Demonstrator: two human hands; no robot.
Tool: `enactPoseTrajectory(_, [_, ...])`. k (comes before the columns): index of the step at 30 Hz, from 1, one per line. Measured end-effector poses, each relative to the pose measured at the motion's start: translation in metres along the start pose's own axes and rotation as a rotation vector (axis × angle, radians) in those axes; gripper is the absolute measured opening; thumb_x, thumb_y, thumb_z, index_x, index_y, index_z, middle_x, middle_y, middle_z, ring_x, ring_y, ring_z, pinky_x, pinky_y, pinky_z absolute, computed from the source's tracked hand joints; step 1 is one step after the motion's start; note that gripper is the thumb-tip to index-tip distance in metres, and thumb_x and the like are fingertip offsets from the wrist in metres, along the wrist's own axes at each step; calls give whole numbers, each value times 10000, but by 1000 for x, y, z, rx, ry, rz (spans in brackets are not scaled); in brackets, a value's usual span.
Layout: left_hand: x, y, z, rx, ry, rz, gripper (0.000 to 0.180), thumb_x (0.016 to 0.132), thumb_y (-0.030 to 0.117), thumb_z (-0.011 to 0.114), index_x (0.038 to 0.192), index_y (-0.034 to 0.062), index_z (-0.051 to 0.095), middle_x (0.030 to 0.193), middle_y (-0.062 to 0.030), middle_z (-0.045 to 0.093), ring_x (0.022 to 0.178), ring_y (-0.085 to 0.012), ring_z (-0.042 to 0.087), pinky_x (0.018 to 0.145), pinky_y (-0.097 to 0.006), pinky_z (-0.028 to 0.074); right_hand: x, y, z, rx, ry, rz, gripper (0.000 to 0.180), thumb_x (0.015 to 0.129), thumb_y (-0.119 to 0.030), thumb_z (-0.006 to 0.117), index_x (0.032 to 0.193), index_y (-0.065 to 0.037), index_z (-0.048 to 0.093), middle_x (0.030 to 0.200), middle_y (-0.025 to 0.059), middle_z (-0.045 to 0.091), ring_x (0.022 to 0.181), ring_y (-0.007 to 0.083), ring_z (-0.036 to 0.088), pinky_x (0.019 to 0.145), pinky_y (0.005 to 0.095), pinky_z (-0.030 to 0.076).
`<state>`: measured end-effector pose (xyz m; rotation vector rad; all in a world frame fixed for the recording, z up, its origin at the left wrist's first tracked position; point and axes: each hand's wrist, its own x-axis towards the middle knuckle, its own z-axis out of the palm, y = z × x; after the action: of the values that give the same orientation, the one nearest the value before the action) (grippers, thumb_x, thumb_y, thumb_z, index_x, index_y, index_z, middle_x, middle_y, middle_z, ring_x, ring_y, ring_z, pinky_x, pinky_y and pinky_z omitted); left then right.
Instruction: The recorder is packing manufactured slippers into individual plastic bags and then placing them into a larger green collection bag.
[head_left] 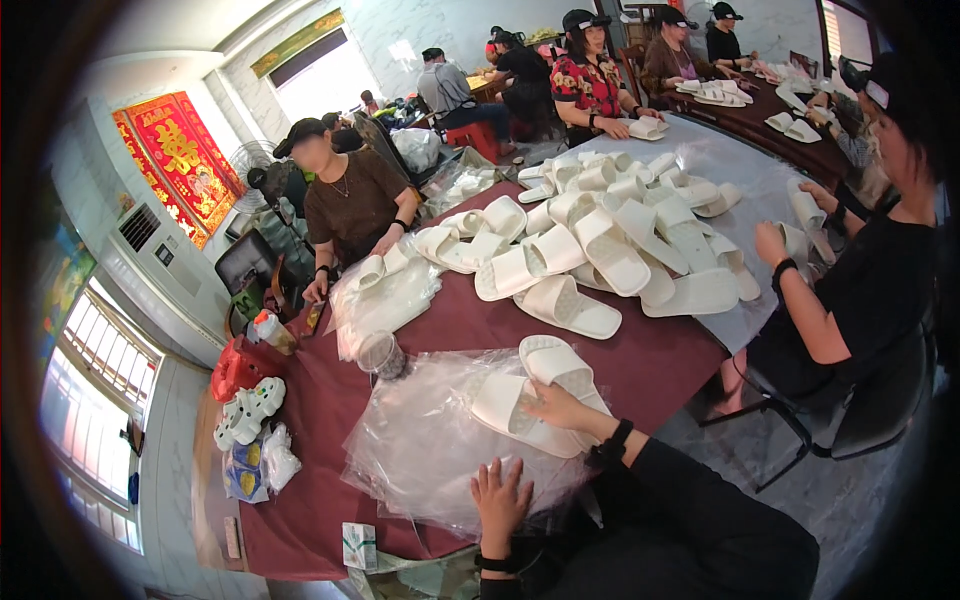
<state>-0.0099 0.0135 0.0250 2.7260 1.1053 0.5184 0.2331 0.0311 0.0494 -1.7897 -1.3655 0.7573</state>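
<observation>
Near the table's front edge, my left hand (502, 502) lies with fingers spread on a stack of clear plastic bags (405, 440). My right hand (563, 410) grips a white slide slipper (500, 402) by its inner side, beside the strap; the thumb is partly hidden. This slipper rests on the bags, toes toward the lower right. Just beyond it is a second white slipper (548, 356), close against the first and partly behind my hand. A large heap of white slippers (610, 235) covers the table farther away.
A clear round tub (381, 355) stands beyond the bags on the dark red tablecloth (300, 440). White clogs (250, 410), a red bag (245, 368) and a small box (359, 546) line the left side. Co-workers sit around the table; one at far left handles slippers over more bags (385, 305).
</observation>
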Motion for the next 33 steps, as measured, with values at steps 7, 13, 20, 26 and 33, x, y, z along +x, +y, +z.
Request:
enactPoseTrajectory(7, [-2,-1,3,47,4,1,494,811,421,607,1269,246,545,1339,-157,446,1254,-411,366,1039,-582,218,-46,-9,-30,112,215,-122,622,842,-307,599,1333,28,412,1123,340,512,1087,424,507,913,405,415])
enactPoseTrajectory(13, [-1,8,-5,77,-37,19,608,776,498,617,1307,224,505,1376,-177,398,1289,-413,317,1053,-575,180,-59,-9,-55,-113,184,-40,492,853,-305,587,1246,-17,529,1105,288,538,1027,397,522,892,384,419])
enactPoseTrajectory(20, [-1,8,-3,75,-35,17,639,761,521,620,1307,210,504,1375,-182,394,1301,-422,300,1055,-582,169,-53,21,-45,60,70,-133,369,838,-269,620,1139,-57,598,946,203,539,973,367,518,886,383,406])
enactPoseTrajectory(26, [-2,9,-6,62,-31,18,634,766,516,618,1308,207,503,1375,-186,394,1292,-425,311,1046,-592,180,-55,44,-37,-7,-101,-291,369,778,-216,644,1126,-99,609,1050,224,486,1014,361,510,905,351,405])
enactPoseTrajectory(33, [-1,7,-5,72,-35,23,619,772,525,613,1295,206,520,1367,-185,407,1293,-421,317,1048,-587,182,-41,34,-18,-467,-70,-116,407,802,-316,582,1114,-58,614,1198,270,473,1211,427,399,1039,453,299])
